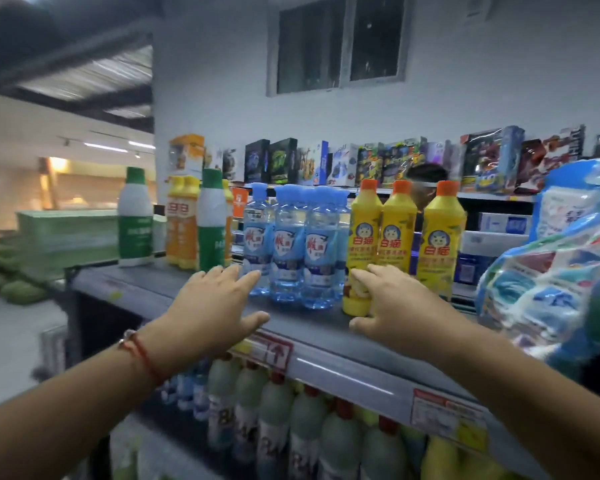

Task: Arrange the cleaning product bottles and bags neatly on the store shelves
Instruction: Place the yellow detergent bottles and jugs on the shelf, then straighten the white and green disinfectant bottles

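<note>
Clear blue bottles (288, 247) hold pale liquid, upright, caps up, on top shelf (326, 327); yellow bottles (395, 237) just right. Left hand (219, 299) fingers straight, tips touching leftmost blue bottle. Right hand (399, 303) fingers extended against nearest yellow bottle, grip unclear.

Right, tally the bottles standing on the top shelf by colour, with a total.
Clear blue bottles with blue caps: at least 3 in front, more hidden behind
Yellow bottles with orange caps: 3
White-and-green bottles: 2
Orange bottles with yellow caps: at least 3, partly hidden
Total: at least 11
</note>
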A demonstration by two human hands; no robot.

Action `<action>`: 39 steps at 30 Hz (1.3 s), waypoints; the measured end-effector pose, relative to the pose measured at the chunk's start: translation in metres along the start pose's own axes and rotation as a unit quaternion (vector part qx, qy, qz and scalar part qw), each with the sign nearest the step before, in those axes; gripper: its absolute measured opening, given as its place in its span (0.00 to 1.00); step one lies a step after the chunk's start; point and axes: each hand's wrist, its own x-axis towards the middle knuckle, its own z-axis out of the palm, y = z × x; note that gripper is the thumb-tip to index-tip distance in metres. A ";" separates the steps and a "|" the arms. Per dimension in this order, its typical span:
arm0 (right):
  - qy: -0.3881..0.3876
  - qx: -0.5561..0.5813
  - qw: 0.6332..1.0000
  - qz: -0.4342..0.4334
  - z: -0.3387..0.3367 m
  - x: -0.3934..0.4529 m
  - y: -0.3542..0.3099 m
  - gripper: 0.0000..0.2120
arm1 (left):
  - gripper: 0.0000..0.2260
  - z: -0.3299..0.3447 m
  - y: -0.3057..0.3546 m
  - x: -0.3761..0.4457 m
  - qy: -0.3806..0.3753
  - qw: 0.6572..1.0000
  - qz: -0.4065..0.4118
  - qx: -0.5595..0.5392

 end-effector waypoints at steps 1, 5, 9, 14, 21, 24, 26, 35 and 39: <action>-0.007 0.015 1.000 -0.022 0.001 0.005 -0.012 0.39 | 0.37 -0.002 -0.013 -0.008 -0.015 1.000 -0.016 0.004; -0.026 0.078 0.994 -0.069 0.004 0.030 -0.064 0.38 | 0.36 -0.006 -0.064 -0.023 -0.019 0.998 -0.051 0.019; -0.023 0.101 0.991 -0.079 0.004 0.066 -0.112 0.37 | 0.35 0.001 -0.108 -0.010 0.001 0.998 -0.062 0.020; -0.005 0.107 0.993 -0.055 0.008 0.127 -0.168 0.33 | 0.33 0.028 -0.150 0.036 0.003 0.999 -0.049 -0.002; 0.064 0.229 0.969 0.064 0.022 0.242 -0.213 0.27 | 0.31 0.080 -0.178 0.097 0.015 0.997 -0.001 -0.072; 0.113 0.293 0.943 0.110 0.038 0.282 -0.222 0.31 | 0.30 0.099 -0.178 0.114 0.036 0.988 -0.005 -0.147; 0.124 0.300 0.936 0.138 0.045 0.295 -0.229 0.34 | 0.29 0.109 -0.175 0.123 0.047 0.980 -0.014 -0.195; 0.252 0.313 0.904 0.144 0.047 0.263 -0.243 0.24 | 0.42 0.132 -0.161 0.135 0.136 0.877 0.030 -0.459; 0.310 0.379 0.866 0.097 0.027 0.209 -0.247 0.25 | 0.41 0.103 -0.154 0.105 0.227 0.818 0.085 -0.522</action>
